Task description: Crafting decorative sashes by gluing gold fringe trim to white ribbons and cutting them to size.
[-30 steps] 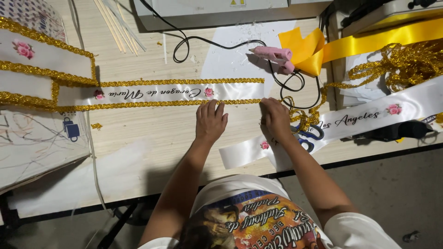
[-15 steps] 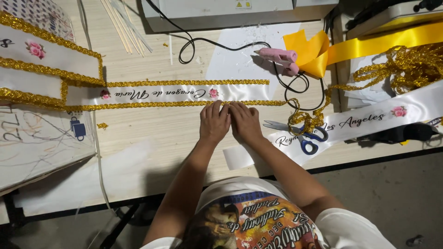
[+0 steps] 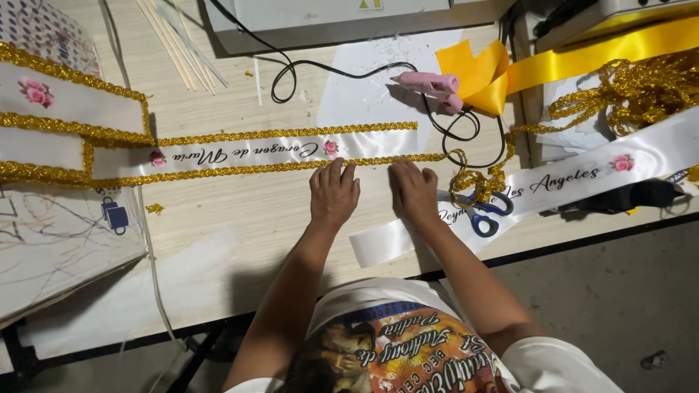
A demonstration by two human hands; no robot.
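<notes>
Both hands lie flat, palms down, on the wooden table point(image 3: 240, 211), side by side. The left hand point(image 3: 333, 195) has its fingers together, fingertips pressing the gold braid trim point(image 3: 240, 170) along the near edge of the white satin sash point(image 3: 247, 153), which stretches leftward with cursive lettering and pink roses. The right hand point(image 3: 415, 191), fingers likewise close together, presses the same trim near the sash's end. Blue-handled scissors point(image 3: 477, 211) lie just beside it on a second white sash point(image 3: 568, 178). A pink glue gun point(image 3: 431, 87) rests beyond, beside yellow ribbon point(image 3: 553, 62).
</notes>
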